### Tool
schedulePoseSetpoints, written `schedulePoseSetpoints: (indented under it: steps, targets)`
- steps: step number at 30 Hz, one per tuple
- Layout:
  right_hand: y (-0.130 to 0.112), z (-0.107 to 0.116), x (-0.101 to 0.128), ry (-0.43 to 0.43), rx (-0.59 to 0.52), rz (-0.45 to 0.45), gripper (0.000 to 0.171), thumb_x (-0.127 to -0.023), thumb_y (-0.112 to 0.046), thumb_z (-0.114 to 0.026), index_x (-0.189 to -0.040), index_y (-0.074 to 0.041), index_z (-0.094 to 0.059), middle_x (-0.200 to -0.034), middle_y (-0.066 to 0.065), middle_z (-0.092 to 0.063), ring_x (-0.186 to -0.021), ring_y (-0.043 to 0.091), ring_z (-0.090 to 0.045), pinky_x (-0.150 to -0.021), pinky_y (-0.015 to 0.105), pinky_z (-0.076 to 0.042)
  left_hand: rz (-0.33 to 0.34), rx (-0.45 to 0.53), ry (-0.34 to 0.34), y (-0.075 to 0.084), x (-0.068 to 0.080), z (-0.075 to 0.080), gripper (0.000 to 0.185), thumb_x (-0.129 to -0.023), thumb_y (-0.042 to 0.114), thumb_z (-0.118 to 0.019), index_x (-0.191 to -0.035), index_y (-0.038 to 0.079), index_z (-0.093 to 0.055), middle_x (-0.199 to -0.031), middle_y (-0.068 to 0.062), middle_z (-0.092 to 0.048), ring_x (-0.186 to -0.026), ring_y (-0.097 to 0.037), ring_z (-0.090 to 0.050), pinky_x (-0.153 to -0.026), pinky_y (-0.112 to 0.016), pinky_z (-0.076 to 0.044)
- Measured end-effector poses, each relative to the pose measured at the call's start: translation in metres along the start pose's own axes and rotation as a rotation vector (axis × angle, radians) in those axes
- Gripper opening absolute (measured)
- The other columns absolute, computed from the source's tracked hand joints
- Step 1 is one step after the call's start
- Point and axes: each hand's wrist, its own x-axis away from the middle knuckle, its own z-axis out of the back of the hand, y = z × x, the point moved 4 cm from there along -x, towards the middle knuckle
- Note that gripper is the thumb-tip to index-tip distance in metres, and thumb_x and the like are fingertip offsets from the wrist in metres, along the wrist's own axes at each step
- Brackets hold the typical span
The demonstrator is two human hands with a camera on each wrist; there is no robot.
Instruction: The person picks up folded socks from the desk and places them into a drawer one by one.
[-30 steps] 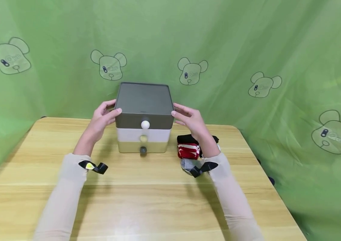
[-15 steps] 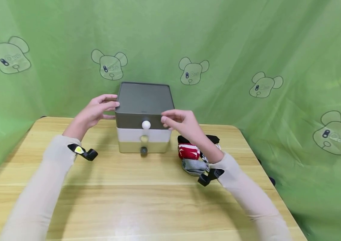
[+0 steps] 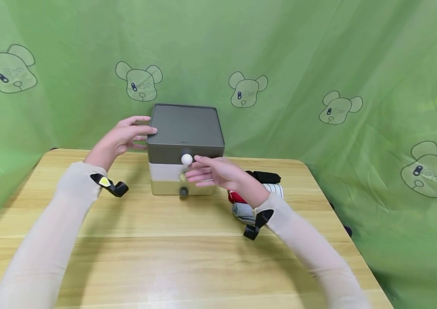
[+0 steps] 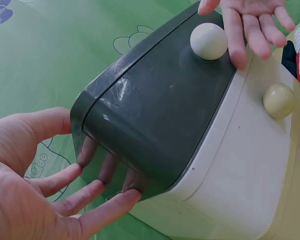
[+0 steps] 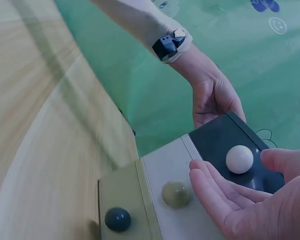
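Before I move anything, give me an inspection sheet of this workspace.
Surface: light wood-grain table, upright unit near its far edge.
Job's things: three-drawer unit, fronts dark grey, white and yellowish from the top, all looking closed; white knob on the top drawer.
Clutter: black cloth, striped cloth, red cloth and grey roll, bunched right of the unit, partly hidden.
Grippers: left hand against the unit's left side; right hand beside the white knob, not gripping it.
Cables: nothing seen.
Surroundings: green curtain with cartoon faces.
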Motion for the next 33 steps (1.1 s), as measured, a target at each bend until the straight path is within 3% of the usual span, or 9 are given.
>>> schedulePoseSetpoints:
  steps: [5, 10, 19, 29, 33]
  targets:
    - [0.005, -0.005, -0.01, -0.038, -0.093, 0.006, 0.053, -0.109, -0.034, -0.046, -0.143, 0.007, -0.05, -0.127, 0.02, -0.071, -0.101, 0.02, -0.075, -0.115, 0.048, -0.046, 0.017, -0.032, 0.028, 0.0, -0.001, -0.001, 0.078, -0.096, 0.009, -0.068, -0.161, 0.015, -0.025, -0.152, -0.017, -0.044, -0.144, -0.038, -0.042, -0.117, -0.054, -0.044]
    - [0.008, -0.009, -0.014, -0.045, -0.175, 0.017, 0.044, -0.109, -0.03, -0.047, -0.136, 0.003, -0.056, -0.11, 0.013, -0.078, -0.098, 0.02, -0.076, -0.101, 0.038, -0.059, 0.013, -0.08, 0.026, -0.001, 0.001, -0.002, 0.079, -0.097, 0.011, -0.068, -0.162, 0.015, -0.023, -0.156, -0.02, -0.04, -0.143, -0.037, -0.042, -0.117, -0.053, -0.044]
    - [0.004, -0.011, -0.015, 0.0, -0.233, 0.035, 0.026, -0.107, -0.023, -0.052, -0.12, -0.003, -0.063, -0.1, 0.009, -0.079, -0.094, 0.018, -0.077, -0.111, 0.043, -0.047, 0.001, -0.11, 0.017, 0.001, 0.003, -0.002, 0.078, -0.098, 0.011, -0.066, -0.162, 0.014, -0.022, -0.155, -0.022, -0.042, -0.145, -0.037, -0.042, -0.118, -0.053, -0.043]
    - [0.008, -0.013, -0.006, 0.047, -0.116, 0.097, 0.039, -0.106, -0.021, -0.056, -0.133, 0.007, -0.059, -0.101, 0.01, -0.079, -0.094, 0.017, -0.077, -0.104, 0.04, -0.055, 0.013, -0.135, 0.017, 0.005, 0.0, -0.005, 0.077, -0.097, 0.009, -0.067, -0.161, 0.011, -0.023, -0.163, -0.022, -0.03, -0.15, -0.042, -0.033, -0.117, -0.055, -0.044]
    - [0.01, -0.018, 0.008, 0.041, -0.057, 0.107, 0.04, -0.105, -0.022, -0.058, -0.132, 0.006, -0.061, -0.106, 0.012, -0.078, -0.097, 0.018, -0.076, -0.109, 0.045, -0.051, 0.015, -0.105, 0.029, 0.006, 0.0, -0.005, 0.077, -0.097, 0.008, -0.066, -0.161, 0.011, -0.023, -0.165, -0.022, -0.027, -0.15, -0.044, -0.033, -0.116, -0.057, -0.044]
